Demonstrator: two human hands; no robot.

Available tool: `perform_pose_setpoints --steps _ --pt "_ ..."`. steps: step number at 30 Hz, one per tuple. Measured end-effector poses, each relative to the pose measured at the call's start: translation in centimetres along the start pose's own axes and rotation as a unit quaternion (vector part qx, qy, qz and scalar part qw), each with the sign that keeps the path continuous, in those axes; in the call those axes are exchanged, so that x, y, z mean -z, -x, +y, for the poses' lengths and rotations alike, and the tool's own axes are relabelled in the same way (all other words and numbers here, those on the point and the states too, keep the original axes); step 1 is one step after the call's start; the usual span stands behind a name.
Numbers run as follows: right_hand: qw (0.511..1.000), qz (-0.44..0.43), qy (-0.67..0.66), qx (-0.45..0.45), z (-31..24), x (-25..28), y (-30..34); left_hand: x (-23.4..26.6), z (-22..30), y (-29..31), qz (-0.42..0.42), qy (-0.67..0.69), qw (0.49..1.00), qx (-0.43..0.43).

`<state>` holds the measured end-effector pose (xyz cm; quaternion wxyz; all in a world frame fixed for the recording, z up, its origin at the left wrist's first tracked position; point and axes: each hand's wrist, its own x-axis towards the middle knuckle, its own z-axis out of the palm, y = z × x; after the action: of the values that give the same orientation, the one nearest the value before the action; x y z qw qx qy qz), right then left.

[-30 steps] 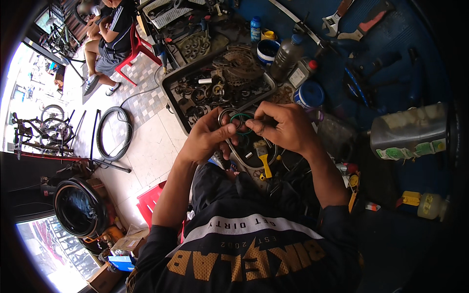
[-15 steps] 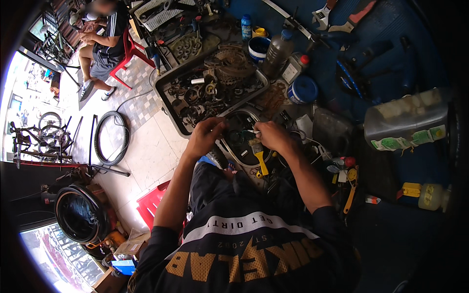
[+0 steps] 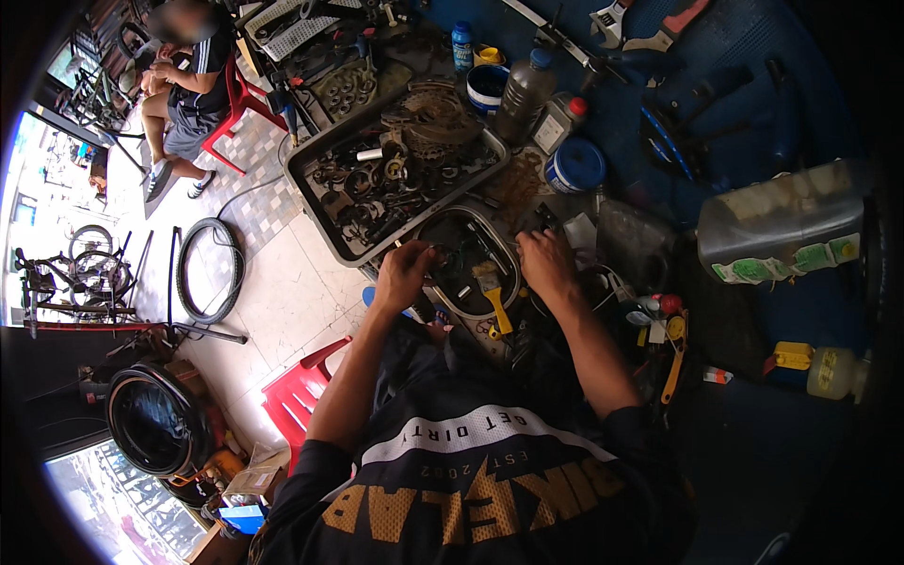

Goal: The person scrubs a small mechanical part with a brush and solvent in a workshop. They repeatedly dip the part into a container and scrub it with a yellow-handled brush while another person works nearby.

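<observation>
My left hand [image 3: 403, 275] is over the left rim of a small oval tray [image 3: 517, 282], its fingertips pinched together. Whatever lies between them is too small and dark to name. Just beyond the tray's right rim is my right hand [image 3: 548, 268], fingers curled downward beside small black parts [image 3: 545, 216]. What its fingertips hold, if anything, is hidden. A paintbrush with a yellow handle [image 3: 498, 309] leans inside the oval tray, bristles inward. Dark liquid or shadow and several small parts fill the tray around it.
A large grey tray [image 3: 353, 259] of greasy bicycle parts stands beyond my left hand. Bottles, a blue-lidded tub [image 3: 575, 166] and a clear plastic container [image 3: 782, 231] are to the right. A red chair [image 3: 294, 400] stands at left; another person [image 3: 193, 80] sits farther off.
My right hand has moved right, away from the left hand and out of the oval tray. The small pale thing at its fingertips no longer shows. My left hand stays pinched at the tray.
</observation>
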<state>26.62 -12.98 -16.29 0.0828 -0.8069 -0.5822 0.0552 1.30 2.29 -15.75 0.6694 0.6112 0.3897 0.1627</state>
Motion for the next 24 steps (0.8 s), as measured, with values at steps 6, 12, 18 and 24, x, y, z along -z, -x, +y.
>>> perform_pose_setpoints --steps 6,12,18,24 --pt "0.995 -0.002 -0.093 -0.031 -3.6 2.5 3.7 0.1 -1.3 0.2 -0.02 0.124 0.992 0.003" --pt "0.961 -0.213 -0.146 -0.096 -6.5 2.9 7.3 0.1 -1.0 -0.3 -0.009 -0.036 0.999 0.005" --pt "0.974 -0.098 -0.189 -0.081 -5.1 5.0 7.1 -0.8 -1.3 -0.9 -0.015 0.041 0.999 -0.003" --pt "0.946 0.042 -0.321 -0.008 -4.7 6.9 4.8 -1.3 -1.1 -1.2 -0.004 0.241 0.967 0.078"
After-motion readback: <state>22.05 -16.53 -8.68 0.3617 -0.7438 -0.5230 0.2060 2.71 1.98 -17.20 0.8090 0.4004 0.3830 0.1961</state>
